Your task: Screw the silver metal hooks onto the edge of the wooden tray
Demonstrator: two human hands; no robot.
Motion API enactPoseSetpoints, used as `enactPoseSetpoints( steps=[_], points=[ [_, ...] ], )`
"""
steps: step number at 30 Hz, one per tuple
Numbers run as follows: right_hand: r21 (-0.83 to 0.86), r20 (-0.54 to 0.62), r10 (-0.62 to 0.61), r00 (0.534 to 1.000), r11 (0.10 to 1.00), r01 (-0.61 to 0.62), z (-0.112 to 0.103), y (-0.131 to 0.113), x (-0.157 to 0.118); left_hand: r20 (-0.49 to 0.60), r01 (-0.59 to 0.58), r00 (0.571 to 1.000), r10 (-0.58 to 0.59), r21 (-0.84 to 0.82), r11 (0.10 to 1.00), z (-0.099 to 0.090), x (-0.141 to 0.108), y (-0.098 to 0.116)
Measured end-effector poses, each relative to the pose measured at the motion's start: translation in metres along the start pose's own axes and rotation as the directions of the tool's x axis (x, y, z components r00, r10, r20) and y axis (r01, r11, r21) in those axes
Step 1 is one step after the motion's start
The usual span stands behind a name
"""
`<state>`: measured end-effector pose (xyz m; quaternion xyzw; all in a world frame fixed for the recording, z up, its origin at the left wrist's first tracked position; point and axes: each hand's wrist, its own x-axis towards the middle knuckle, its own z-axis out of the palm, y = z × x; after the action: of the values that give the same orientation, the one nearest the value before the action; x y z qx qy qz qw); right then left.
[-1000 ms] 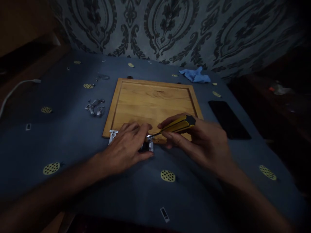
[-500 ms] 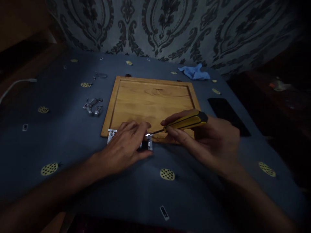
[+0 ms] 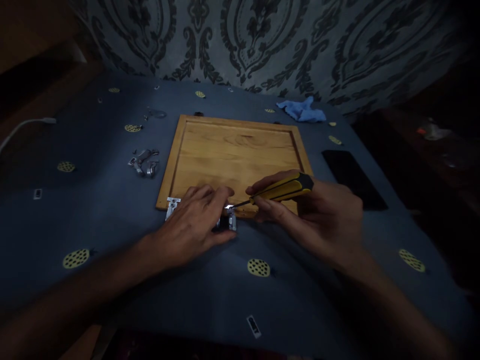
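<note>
A framed wooden panel (image 3: 240, 145) lies flat on the cloth. At its near edge are two metal hinges: one hinge (image 3: 172, 204) by the left corner and another hinge (image 3: 231, 220) nearer the middle. My left hand (image 3: 191, 217) is curled over that edge between them, closed about the middle hinge, fingers on the wood and thumb below. Its palm side is hidden. My right hand (image 3: 322, 215) grips a yellow-and-black screwdriver (image 3: 283, 189), tilted low, its tip at the middle hinge's plate. The screw under the tip is too small to make out.
Loose metal hinge parts (image 3: 144, 162) lie left of the panel, with a small clear bag (image 3: 155, 114) behind them. A blue cloth (image 3: 303, 110) is at the back right. A black phone-like slab (image 3: 352, 177) lies on the right. A white cable (image 3: 30, 122) runs at far left.
My right hand and the screwdriver handle have shifted slightly left, with the tip still at the middle hinge. My left hand stays in place.
</note>
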<state>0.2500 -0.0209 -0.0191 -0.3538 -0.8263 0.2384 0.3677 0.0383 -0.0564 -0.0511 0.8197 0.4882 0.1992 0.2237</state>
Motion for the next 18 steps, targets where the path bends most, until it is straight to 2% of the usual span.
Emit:
enactPoseSetpoints(
  steps=[10,18],
  points=[
    [-0.098,0.012,-0.063,0.998,0.993,0.063,-0.0008,-0.0025,0.0028,-0.001,-0.008,1.000,0.008,0.018,1.000,0.0004,0.0006,-0.0011],
    [-0.222,-0.051,-0.114,0.992,0.970,0.100,0.0047,-0.0047,0.0022,0.009,0.018,1.000,-0.018,0.017,1.000,0.0003,0.0004,-0.0004]
  ],
)
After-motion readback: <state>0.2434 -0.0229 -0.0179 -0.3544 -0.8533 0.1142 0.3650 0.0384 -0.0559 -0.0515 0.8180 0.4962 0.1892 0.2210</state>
